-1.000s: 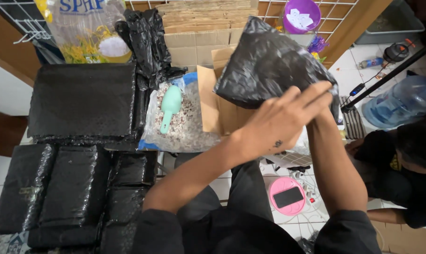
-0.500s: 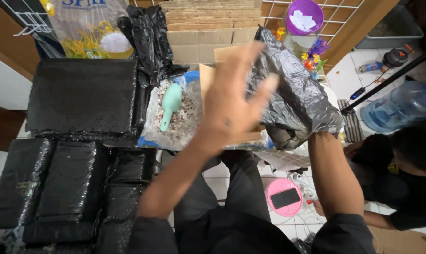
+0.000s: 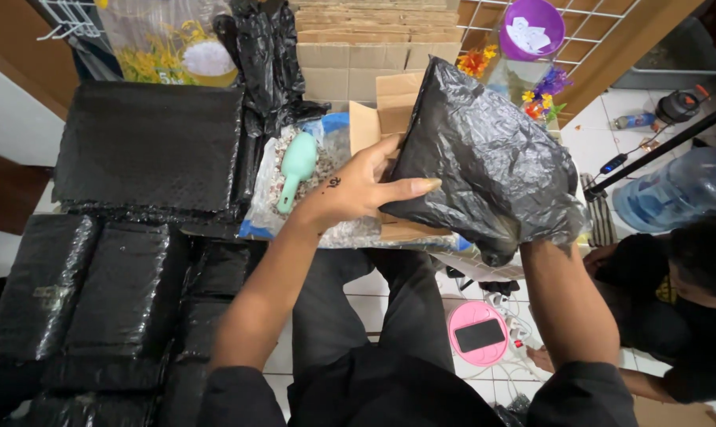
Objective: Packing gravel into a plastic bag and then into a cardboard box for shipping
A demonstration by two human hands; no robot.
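Overhead, head view: left hand [image 3: 356, 188] is lying flat, fingers spread, against the near face of a black plastic bag [image 3: 484, 158], pressing rather than gripping. Right hand is hidden inside or behind the bag's lower end; only the forearm [image 3: 567, 304] is showing, so cannot tell whether it is clamped on anything. Bag is hanging in the air above an open cardboard box [image 3: 378, 119], just right of a clear sack of gravel-like bits [image 3: 326, 174] w/ a mint-green scoop [image 3: 296, 164] lying on it.

Risks, as judged:
- Thin film is stretching over the hidden hand; a sharp corner or fingernail inside could be tearing it.
- Left hand is only bracing, so the bag could be slipping off sideways & dropping onto the box or the scoop.
- Bag mouth is not visible; if it is facing down, contents could be spilling toward the pink stand w/ a phone [image 3: 478, 332] on the tiled floor.
- Another person [image 3: 690, 308] is sitting close at right; an elbow swing could be bumping them.

Wrapped black parcels [image 3: 97, 292] are lying stacked at left, well apart.
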